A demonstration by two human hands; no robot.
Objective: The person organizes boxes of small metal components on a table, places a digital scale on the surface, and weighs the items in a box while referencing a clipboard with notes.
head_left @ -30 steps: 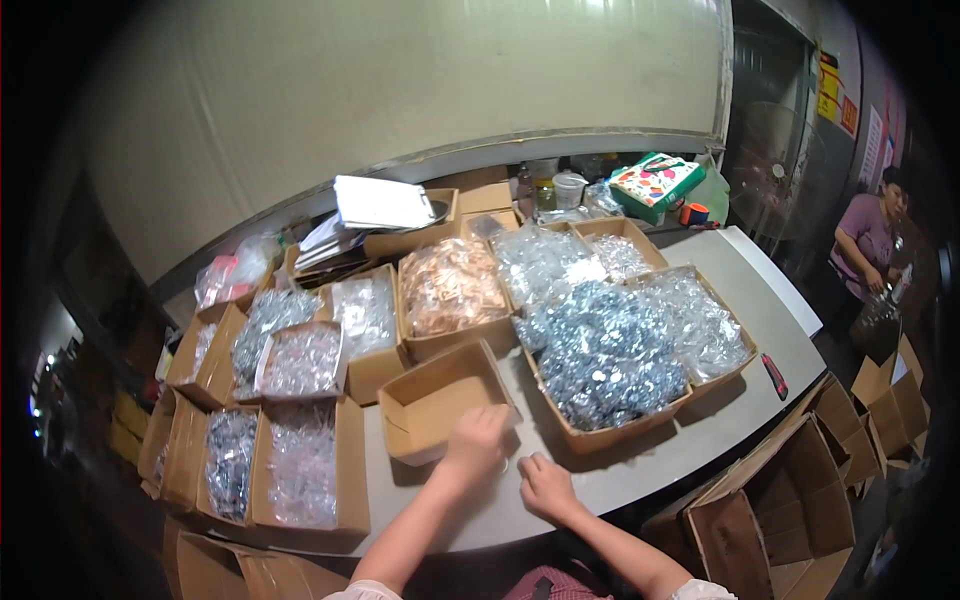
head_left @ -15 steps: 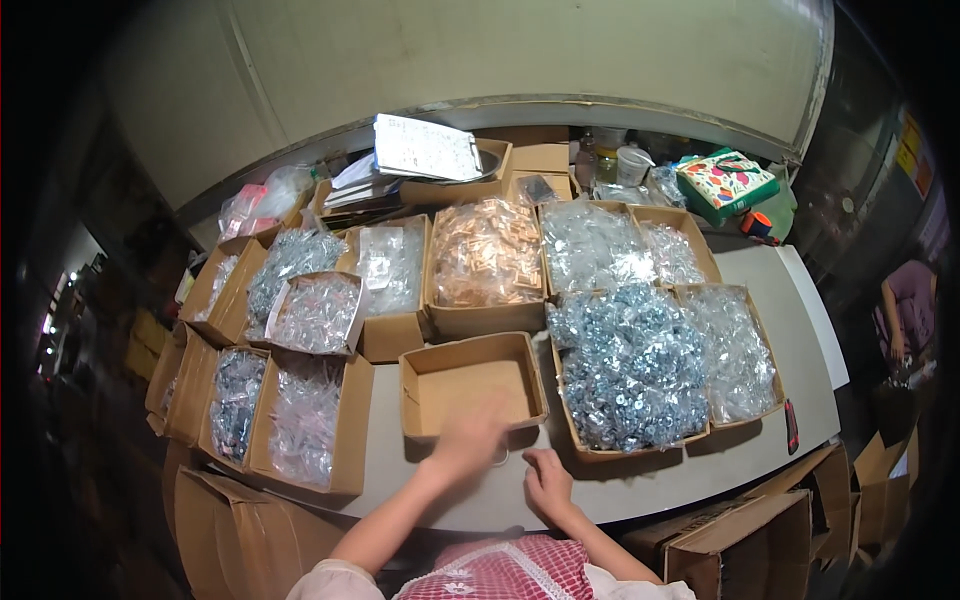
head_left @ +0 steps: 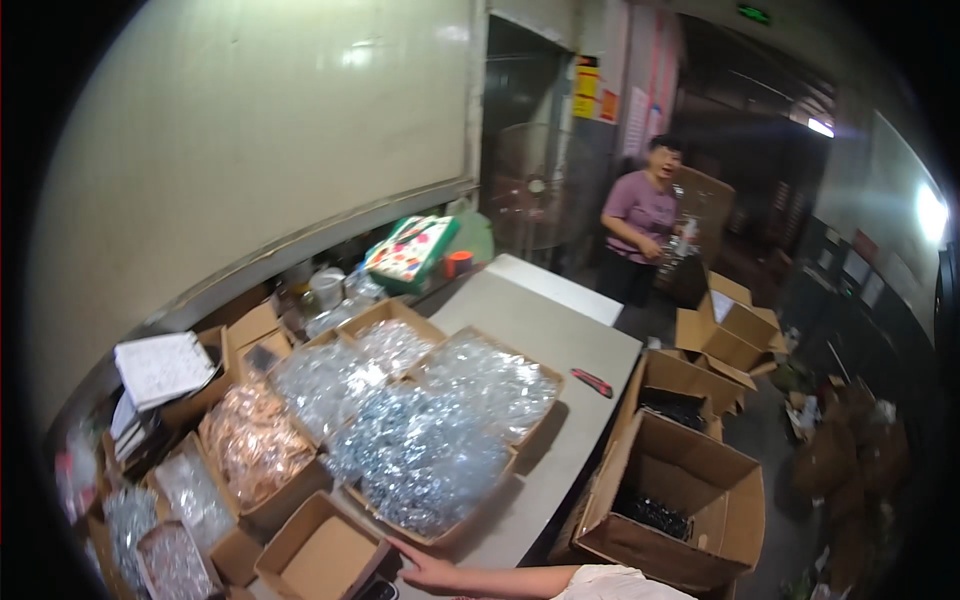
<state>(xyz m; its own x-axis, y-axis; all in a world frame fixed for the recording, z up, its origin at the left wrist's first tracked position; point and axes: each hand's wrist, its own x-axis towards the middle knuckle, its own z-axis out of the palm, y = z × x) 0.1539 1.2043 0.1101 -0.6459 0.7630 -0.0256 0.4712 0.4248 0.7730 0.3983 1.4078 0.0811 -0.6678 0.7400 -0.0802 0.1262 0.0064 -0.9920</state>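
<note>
My right hand is at the lower edge, its forearm coming in from the right. The index finger stretches out toward the near right corner of a small cardboard box with a bare bottom, and nothing shows in the hand. Below the fingers is part of a small dark object, too cut off to name. Beyond the hand stands a box heaped with small bags of bluish metal parts. Left of that is a box of bagged copper-coloured parts. My left hand is out of view.
Bagged clear parts fill a box behind. A red box cutter lies near the table's right edge. Open cardboard boxes stand beside the table. A co-worker in a purple shirt stands beyond it, holding something shiny. Clipboard papers lie far left.
The view has swung right, bringing the co-worker and the boxes beside the table into sight. My left hand has gone out of view. My right hand now appears by the small box's corner.
</note>
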